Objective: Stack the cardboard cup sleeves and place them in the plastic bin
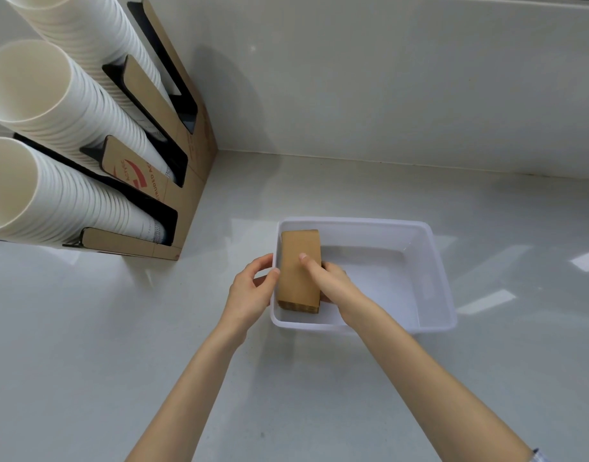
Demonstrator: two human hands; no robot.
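Observation:
A stack of flat brown cardboard cup sleeves point(298, 261) lies inside the translucent white plastic bin point(433, 261), against its left wall. My right hand point(333, 281) is inside the bin, thumb on top of the stack and fingers around its right side. My left hand point(253, 288) is outside the bin at its left wall, fingers curled, thumb touching the rim beside the stack; whether it grips the wall I cannot tell.
A cardboard cup holder point(173, 168) with three tilted columns of white paper cups point(53, 105) stands at the left on the pale counter point(119, 345). A white wall runs along the back of the counter.

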